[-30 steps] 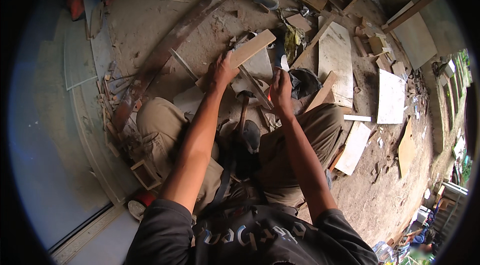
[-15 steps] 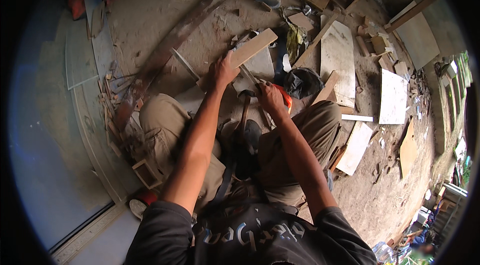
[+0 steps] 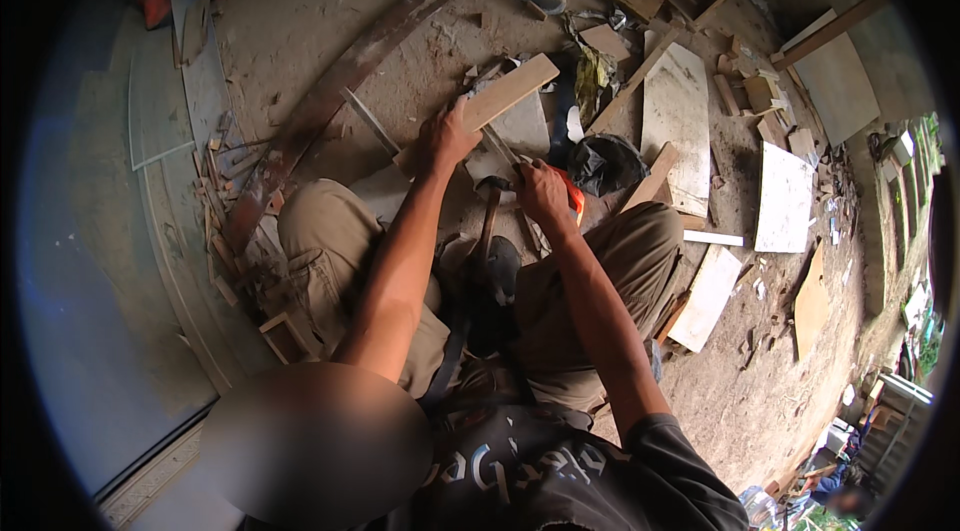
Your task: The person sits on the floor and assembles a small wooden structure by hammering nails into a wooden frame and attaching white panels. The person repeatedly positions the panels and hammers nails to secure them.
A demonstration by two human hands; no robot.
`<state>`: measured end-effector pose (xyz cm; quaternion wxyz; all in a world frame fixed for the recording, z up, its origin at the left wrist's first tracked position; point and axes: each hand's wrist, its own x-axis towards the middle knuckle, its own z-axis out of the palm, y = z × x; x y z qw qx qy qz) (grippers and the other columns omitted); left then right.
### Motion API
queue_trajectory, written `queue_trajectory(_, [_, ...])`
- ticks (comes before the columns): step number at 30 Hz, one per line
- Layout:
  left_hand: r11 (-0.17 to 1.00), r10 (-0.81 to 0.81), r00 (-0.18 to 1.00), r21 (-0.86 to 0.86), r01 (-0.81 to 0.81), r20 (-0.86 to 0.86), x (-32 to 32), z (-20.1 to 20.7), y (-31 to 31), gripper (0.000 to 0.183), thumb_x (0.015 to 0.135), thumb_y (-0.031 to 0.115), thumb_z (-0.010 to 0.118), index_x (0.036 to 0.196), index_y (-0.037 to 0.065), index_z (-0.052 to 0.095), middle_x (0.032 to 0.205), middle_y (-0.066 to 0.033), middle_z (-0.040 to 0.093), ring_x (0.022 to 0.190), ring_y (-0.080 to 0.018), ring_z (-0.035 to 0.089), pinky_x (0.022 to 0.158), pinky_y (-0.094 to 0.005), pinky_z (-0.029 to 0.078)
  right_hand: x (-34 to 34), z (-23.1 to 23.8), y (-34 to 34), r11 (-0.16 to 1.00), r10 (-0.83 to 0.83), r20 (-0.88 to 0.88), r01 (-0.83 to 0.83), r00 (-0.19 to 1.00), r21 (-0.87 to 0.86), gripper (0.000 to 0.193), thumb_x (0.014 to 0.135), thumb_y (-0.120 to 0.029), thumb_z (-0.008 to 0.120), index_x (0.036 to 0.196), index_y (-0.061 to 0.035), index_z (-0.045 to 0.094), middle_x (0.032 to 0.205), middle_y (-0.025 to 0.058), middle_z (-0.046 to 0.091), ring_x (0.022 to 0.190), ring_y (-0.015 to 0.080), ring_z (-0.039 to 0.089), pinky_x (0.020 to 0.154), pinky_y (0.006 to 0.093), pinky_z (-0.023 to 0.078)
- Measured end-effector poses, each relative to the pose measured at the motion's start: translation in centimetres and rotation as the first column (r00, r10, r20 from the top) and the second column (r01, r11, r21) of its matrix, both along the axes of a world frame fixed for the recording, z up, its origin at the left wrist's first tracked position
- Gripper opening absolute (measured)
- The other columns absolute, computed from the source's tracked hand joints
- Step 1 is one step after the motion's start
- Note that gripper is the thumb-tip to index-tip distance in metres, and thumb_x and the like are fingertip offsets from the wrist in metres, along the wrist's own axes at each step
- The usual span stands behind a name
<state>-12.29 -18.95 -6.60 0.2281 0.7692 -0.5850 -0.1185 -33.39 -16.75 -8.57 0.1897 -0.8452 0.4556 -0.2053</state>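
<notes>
My left hand (image 3: 447, 143) is closed around a pale wooden plank (image 3: 512, 94), which slants up to the right in front of my knees. My right hand (image 3: 543, 193) is closed on a narrow, straight strip-like piece (image 3: 500, 146) whose far end meets the plank's lower edge; its kind is not clear. Just left of my right hand lies a hammer, its dark head (image 3: 492, 183) up and its wooden handle (image 3: 488, 221) running toward my shoe. An orange item (image 3: 575, 199) shows partly behind my right hand. Under the plank is a greyish board (image 3: 520, 126).
A black plastic bag (image 3: 608, 166) sits beyond my right knee. A long reddish-brown beam (image 3: 350, 66) crosses the floor at left. White boards (image 3: 785, 196) and wood scraps lie to the right. A small wooden frame (image 3: 285, 336) stands by my left leg.
Both hands keep their grips, and the plank has barely shifted up and right. A round blurred patch now covers the lower left, over my left shoulder.
</notes>
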Motion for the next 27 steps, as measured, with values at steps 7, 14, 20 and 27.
queue_trajectory(7, [0.999, 0.009, 1.0, 0.05, -0.008, -0.006, 0.1, -0.7, -0.2, 0.067, 0.066, 0.024, 0.075, 0.126, 0.013, 0.047, 0.11, -0.0162, 0.063, 0.102, -0.0365, 0.06, 0.085, -0.0477, 0.048, 0.2, 0.9, -1.3, 0.996, -0.056, 0.361, 0.078, 0.931, -0.048, 0.017, 0.086, -0.014, 0.062, 0.097, -0.0011, 0.063, 0.09, 0.0207, 0.063, 0.082, 0.038, 0.061, 0.069, 0.0447, 0.049])
queue_trajectory(14, [0.985, -0.088, 0.995, -0.143, 0.093, 0.043, 0.5, -0.4, 0.4, 0.071, 0.068, 0.026, 0.072, 0.131, 0.008, 0.044, 0.122, -0.0168, 0.057, 0.11, -0.0366, 0.056, 0.09, -0.046, 0.046, 1.7, 5.5, -3.5, 0.926, -0.292, 0.458, 0.127, 0.84, 0.356, 0.02, 0.089, -0.012, 0.057, 0.1, 0.0029, 0.065, 0.086, 0.021, 0.066, 0.08, 0.0325, 0.066, 0.072, 0.0373, 0.05])
queue_trajectory(20, [0.921, -0.155, 0.971, -0.383, 0.074, -0.185, 1.4, -1.0, 0.0, 0.061, 0.072, 0.023, 0.066, 0.127, 0.005, 0.048, 0.111, -0.0161, 0.062, 0.102, -0.0356, 0.06, 0.087, -0.0432, 0.048, 4.5, 6.2, -5.7, 0.969, -0.208, 0.507, 0.103, 0.836, 0.226, 0.019, 0.086, -0.016, 0.066, 0.096, -0.0008, 0.07, 0.085, 0.0183, 0.068, 0.074, 0.0264, 0.068, 0.068, 0.0329, 0.051])
queue_trajectory(27, [0.908, -0.09, 0.83, -0.387, -0.158, -0.55, 1.9, -1.0, 0.5, 0.029, 0.083, 0.01, 0.054, 0.111, 0.002, 0.058, 0.1, -0.0157, 0.065, 0.093, -0.0285, 0.065, 0.077, -0.0364, 0.051, 7.3, 6.8, -7.5, 1.0, 0.026, 0.547, -0.017, 0.836, -0.022, 0.011, 0.083, -0.005, 0.063, 0.091, -0.0001, 0.069, 0.08, 0.0199, 0.066, 0.075, 0.0347, 0.067, 0.065, 0.0372, 0.051])
